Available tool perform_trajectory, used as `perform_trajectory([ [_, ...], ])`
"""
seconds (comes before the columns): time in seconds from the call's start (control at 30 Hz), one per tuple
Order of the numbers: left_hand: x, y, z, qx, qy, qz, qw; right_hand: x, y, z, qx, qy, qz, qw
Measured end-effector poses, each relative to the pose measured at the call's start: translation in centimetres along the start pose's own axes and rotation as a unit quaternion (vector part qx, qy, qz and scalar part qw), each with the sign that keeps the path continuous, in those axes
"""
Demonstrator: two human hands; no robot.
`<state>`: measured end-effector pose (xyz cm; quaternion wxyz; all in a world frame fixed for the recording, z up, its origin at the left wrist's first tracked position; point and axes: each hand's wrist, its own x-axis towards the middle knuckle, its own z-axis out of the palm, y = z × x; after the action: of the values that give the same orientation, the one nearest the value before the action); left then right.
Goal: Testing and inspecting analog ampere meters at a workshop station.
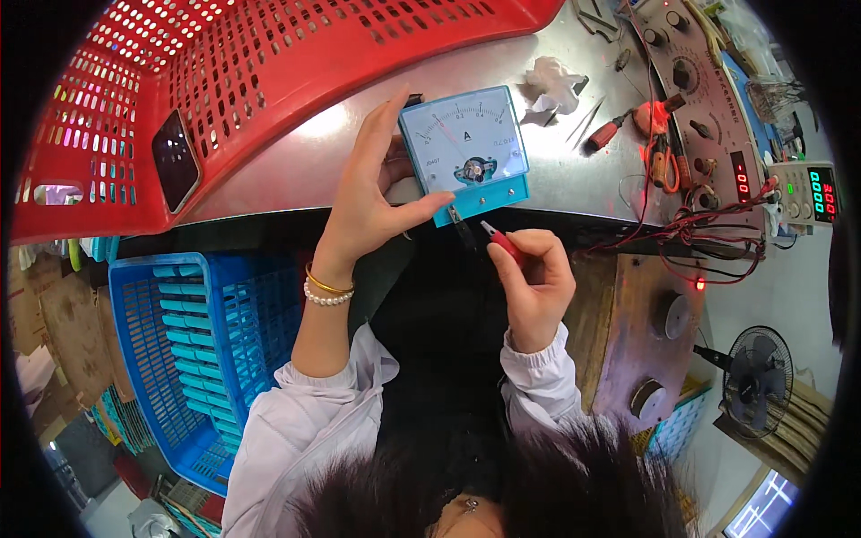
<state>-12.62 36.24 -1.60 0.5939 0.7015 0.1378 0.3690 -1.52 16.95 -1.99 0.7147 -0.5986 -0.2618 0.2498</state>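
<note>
Analog meter (pixel 462 134) is tilted over the tabletop's (pixel 282 170) near edge, in your L hand (pixel 363 197): fingers up its side, thumb on the lower L corner. Your R hand (pixel 538 285), fingers curled, pinches a red clip (pixel 508 247) just below. Some L fingertips hidden behind the meter; black clip (pixel 465 235) nr its bottom edge too dark to make out, contact unclear.

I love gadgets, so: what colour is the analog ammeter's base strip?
The base strip is turquoise, seen in the head view.
</note>
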Motion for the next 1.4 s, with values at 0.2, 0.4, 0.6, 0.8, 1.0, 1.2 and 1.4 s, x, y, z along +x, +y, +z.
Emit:
perform_trajectory([
  [0.2,0.1,0.0,-0.1,0.003,-0.001,-0.004,1.000,2.6,-0.4,0.3,-0.252,-0.033,-0.201,0.946],
  [0.4,0.2,0.1,0.4,0.009,-0.007,0.003,1.000,2.0,0.3,0.3,-0.233,-0.005,-0.169,0.958],
  [0.6,0.1,-0.3,0.7,0.048,-0.009,-0.004,0.999,1.3,0.3,-0.5,-0.227,-0.022,-0.147,0.962],
  [0.8,0.3,0.1,0.8,0.029,-0.021,-0.041,0.998,1.2,0.1,-1.3,-0.227,-0.035,-0.144,0.962],
  [1.0,-0.1,0.6,0.4,0.036,0.005,-0.005,0.999,1.4,-1.8,-0.4,-0.286,-0.006,-0.216,0.934],
  [1.2,0.4,1.8,6.1,0.069,-0.026,-0.022,0.997,1.8,-1.9,-1.9,-0.379,0.012,-0.187,0.906],
  [1.4,-5.3,4.1,13.7,0.124,-0.098,0.001,0.987,-3.2,-0.6,-10.1,-0.271,0.086,-0.108,0.953],
])
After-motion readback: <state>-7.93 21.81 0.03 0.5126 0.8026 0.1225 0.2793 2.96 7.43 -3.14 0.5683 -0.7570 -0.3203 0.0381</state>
